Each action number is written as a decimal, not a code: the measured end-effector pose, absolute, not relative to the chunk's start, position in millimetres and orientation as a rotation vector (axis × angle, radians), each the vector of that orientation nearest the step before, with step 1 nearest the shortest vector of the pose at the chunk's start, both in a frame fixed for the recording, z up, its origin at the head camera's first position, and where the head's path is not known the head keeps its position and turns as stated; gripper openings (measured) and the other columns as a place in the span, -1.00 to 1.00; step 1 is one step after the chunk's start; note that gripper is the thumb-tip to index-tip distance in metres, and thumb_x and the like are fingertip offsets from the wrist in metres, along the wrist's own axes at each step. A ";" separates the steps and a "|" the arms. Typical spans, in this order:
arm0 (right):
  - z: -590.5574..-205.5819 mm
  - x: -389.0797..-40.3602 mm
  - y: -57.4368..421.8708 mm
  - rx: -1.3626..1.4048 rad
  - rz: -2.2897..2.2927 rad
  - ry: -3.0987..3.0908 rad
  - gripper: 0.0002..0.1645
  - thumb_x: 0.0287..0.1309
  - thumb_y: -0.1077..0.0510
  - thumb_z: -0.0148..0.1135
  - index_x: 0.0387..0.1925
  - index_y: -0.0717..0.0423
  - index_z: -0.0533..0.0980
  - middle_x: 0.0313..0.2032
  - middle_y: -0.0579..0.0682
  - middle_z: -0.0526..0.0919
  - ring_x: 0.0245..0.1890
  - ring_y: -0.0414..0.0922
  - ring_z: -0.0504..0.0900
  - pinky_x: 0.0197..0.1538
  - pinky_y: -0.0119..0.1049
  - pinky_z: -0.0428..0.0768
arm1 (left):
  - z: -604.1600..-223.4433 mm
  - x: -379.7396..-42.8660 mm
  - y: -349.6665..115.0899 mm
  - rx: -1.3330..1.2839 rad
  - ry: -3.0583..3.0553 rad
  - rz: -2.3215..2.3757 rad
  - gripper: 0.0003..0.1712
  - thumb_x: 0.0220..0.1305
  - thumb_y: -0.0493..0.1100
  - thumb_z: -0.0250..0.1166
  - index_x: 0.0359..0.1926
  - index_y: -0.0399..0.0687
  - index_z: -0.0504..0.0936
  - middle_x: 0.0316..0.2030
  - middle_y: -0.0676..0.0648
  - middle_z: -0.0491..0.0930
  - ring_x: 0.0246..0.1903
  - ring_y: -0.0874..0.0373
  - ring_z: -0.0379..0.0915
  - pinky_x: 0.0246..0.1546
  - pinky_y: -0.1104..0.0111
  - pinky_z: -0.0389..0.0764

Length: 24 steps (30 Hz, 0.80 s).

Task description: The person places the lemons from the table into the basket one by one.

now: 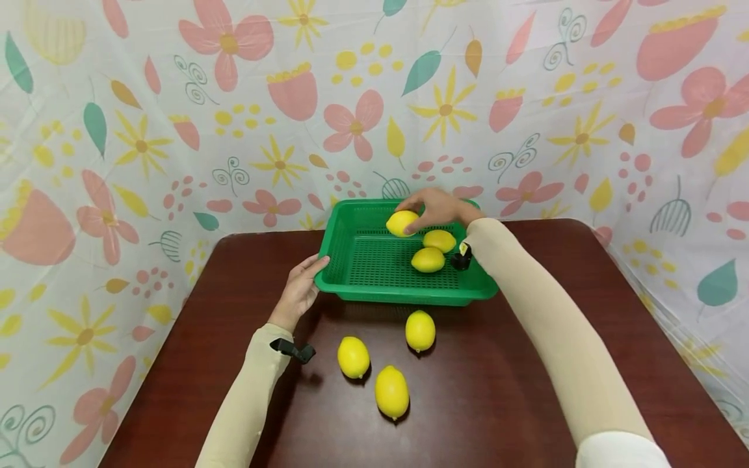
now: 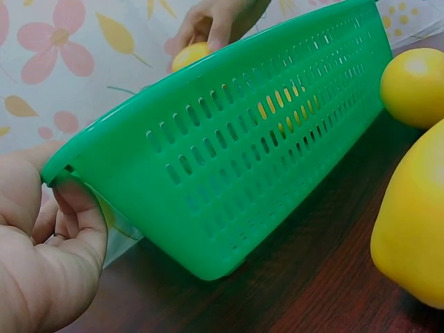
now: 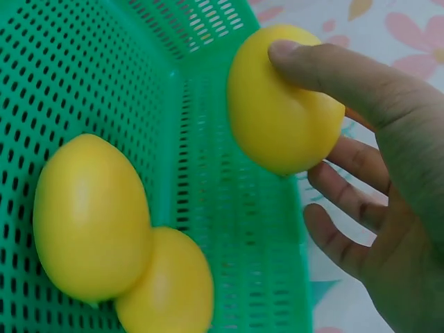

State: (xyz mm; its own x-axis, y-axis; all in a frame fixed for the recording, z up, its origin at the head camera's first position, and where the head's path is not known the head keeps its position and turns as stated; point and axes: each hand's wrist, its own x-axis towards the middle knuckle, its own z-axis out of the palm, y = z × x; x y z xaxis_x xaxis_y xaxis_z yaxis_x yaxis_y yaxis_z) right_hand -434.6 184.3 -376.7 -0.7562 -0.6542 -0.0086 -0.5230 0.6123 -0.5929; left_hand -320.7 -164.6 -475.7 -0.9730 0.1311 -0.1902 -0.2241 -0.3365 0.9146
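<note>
My right hand (image 1: 435, 209) pinches a lemon (image 1: 401, 223) between thumb and fingers, over the back part of a green plastic basket (image 1: 374, 294). In the right wrist view this lemon (image 3: 281, 104) is held above the basket floor. Two more lemons lie inside, one (image 1: 428, 260) in front of the other (image 1: 439, 241), side by side. At the basket's left front corner my left hand (image 1: 301, 289) grips the rim; the left wrist view shows its thumb over the rim (image 2: 59, 166) and its fingers curled beneath.
Three lemons lie on the dark wooden table (image 1: 497, 390) in front of the basket: one at the left (image 1: 354, 357), one nearest me (image 1: 392, 392), and one close to the basket (image 1: 420, 331). A flowered cloth (image 1: 363, 97) hangs behind the table and along its sides.
</note>
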 end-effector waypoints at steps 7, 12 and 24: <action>-401.1 -446.1 171.2 -0.920 -0.777 2.660 -0.30 0.14 0.04 0.56 0.29 0.14 0.56 0.23 0.11 0.61 0.20 0.09 0.59 0.20 0.02 0.61 | -475.8 -320.8 -163.6 -0.118 1.662 2.403 -0.42 0.53 -0.16 0.22 0.45 -0.25 0.33 0.12 -0.12 0.55 -0.10 0.21 0.63 -0.12 0.46 0.69; -410.7 -448.4 165.2 -0.845 -0.694 2.703 -0.30 0.15 0.02 0.55 0.30 0.09 0.56 0.27 0.09 0.60 0.24 0.09 0.55 0.22 0.02 0.59 | -475.9 -321.3 -161.9 -0.115 1.647 2.418 -0.43 0.52 -0.17 0.24 0.44 -0.24 0.36 0.12 -0.14 0.55 -0.11 0.21 0.63 -0.12 0.45 0.70; -427.6 -450.5 155.3 -0.735 -0.483 2.757 -0.27 0.17 -0.04 0.53 0.32 0.10 0.53 0.26 0.09 0.60 0.21 0.08 0.55 0.22 0.03 0.58 | -477.6 -323.4 -163.3 -0.127 1.677 2.402 -0.46 0.51 -0.15 0.25 0.41 -0.20 0.42 0.14 -0.14 0.55 -0.05 0.17 0.62 -0.08 0.41 0.70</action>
